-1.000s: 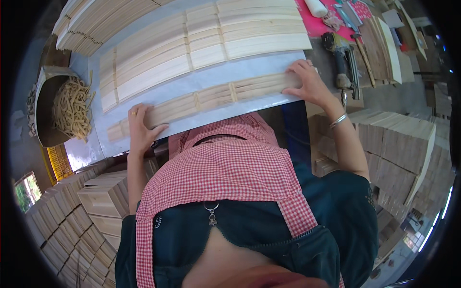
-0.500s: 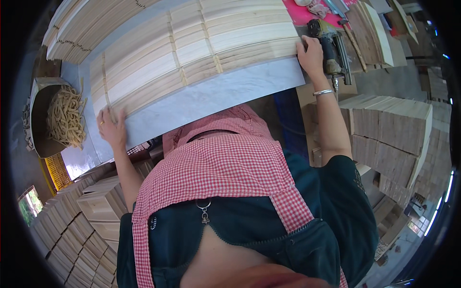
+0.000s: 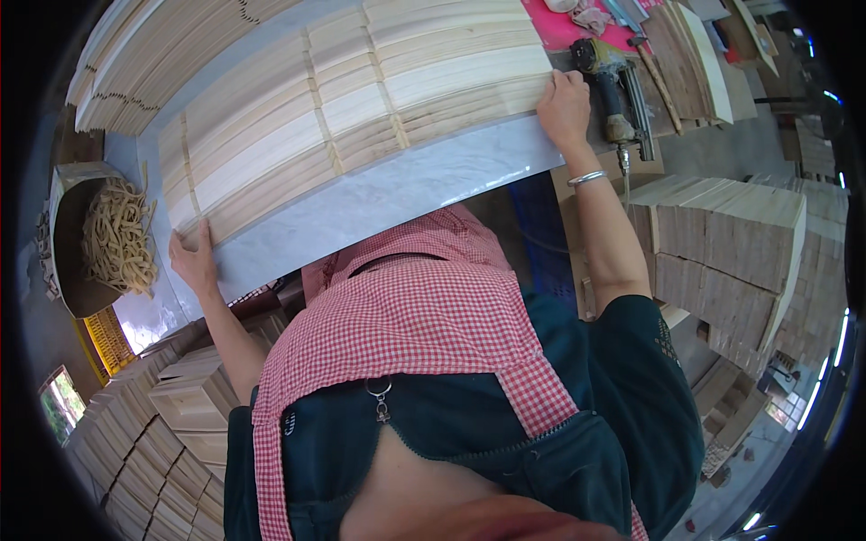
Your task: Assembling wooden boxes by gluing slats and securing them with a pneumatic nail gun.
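A wide layer of pale wooden slats point(image 3: 361, 99) lies side by side on the marbled grey tabletop point(image 3: 388, 171) in front of me. Several narrow tan bands cross the slats. At the near left corner my left hand point(image 3: 193, 263) is closed round the slat ends, its thumb along the near edge and its fingers at the outer side. My right hand point(image 3: 566, 113) grips the right end of the slats with curled fingers; its fingertips are partly hidden. Just right of that hand sits a nail gun point(image 3: 615, 95) with a hose fitting.
More slats point(image 3: 162, 63) are stacked at the far left. An open bin point(image 3: 68, 239) beside the table holds curly tan bands point(image 3: 117, 236). A hammer point(image 3: 661, 86) lies beyond the nail gun, near a pink surface point(image 3: 557, 27). Wood stacks stand at right point(image 3: 722, 225) and lower left point(image 3: 153, 464).
My left hand has slid outward and down round the corner of the slats. My right hand has shifted left, away from the nail gun, with its fingers curling more over the slat ends.
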The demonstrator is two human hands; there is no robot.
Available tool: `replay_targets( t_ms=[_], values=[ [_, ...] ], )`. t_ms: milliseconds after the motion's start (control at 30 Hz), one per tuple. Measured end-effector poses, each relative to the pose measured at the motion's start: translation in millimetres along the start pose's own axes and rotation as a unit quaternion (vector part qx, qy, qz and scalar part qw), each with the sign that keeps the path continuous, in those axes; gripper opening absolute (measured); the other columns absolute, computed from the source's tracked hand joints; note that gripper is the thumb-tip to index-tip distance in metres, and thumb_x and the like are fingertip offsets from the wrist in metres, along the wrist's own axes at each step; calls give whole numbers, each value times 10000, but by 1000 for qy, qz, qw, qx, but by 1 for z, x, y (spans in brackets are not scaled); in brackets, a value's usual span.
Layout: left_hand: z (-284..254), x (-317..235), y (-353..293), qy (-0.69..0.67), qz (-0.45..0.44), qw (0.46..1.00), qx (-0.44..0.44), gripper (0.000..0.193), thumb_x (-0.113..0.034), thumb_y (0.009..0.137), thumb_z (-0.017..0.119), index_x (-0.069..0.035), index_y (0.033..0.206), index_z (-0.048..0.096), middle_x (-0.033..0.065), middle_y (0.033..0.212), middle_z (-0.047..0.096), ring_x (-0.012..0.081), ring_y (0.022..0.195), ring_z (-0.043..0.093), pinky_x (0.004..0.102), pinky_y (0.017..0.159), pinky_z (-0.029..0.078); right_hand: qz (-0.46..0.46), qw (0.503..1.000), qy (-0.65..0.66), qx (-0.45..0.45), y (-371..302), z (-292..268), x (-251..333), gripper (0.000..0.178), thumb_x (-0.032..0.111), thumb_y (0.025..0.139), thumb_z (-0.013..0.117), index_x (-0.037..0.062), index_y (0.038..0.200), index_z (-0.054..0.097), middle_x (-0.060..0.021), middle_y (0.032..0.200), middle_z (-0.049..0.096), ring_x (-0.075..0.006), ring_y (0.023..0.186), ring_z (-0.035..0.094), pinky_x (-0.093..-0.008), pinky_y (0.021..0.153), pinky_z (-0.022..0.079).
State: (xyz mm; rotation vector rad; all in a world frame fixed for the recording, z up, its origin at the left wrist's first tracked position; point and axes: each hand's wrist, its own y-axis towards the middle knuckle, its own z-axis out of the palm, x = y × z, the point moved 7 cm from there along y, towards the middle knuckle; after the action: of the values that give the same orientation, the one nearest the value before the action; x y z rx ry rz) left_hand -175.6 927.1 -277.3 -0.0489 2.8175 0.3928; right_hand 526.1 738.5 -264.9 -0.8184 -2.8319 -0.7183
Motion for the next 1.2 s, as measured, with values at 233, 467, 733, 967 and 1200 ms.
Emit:
replay_targets(
  t_ms=[233,467,733,967,1200],
  values=[
    [10,1,18,17,-96,995,-6,747,-530,913,665,81,1333,570,266,1329,604,426,1191,581,450,1043,452,19,997,-72,28,19,1,4,217,174,921,584,25,1032,695,-190,1063,632,-390,917,605,-471,809,516],
    [26,8,61,90,-27,993,-64,622,-451,956,613,74,1289,612,262,1272,650,429,1170,607,435,1025,467,40,998,10,-48,51,23,1,201,175,925,569,34,997,692,-168,1045,655,-391,907,612,-472,803,515],
    [28,-12,63,56,-64,996,8,586,-432,977,579,68,1279,629,267,1278,653,403,1171,622,426,1018,475,3,999,-27,-35,55,25,8,237,202,934,577,34,1035,711,-156,1018,677,-398,883,620,-472,807,518],
    [29,-11,78,109,-14,990,-86,568,-404,981,570,71,1289,617,261,1223,678,420,1114,639,437,1011,471,24,997,-41,-61,77,34,14,231,211,930,586,35,991,723,-165,1014,684,-403,877,622,-473,808,519],
    [54,-1,128,37,-4,998,-41,545,-401,984,552,58,1268,629,260,1192,686,440,1072,637,451,992,465,26,997,36,-65,104,53,14,215,211,932,576,57,976,721,-163,1015,689,-402,881,624,-471,814,521]
  ],
)
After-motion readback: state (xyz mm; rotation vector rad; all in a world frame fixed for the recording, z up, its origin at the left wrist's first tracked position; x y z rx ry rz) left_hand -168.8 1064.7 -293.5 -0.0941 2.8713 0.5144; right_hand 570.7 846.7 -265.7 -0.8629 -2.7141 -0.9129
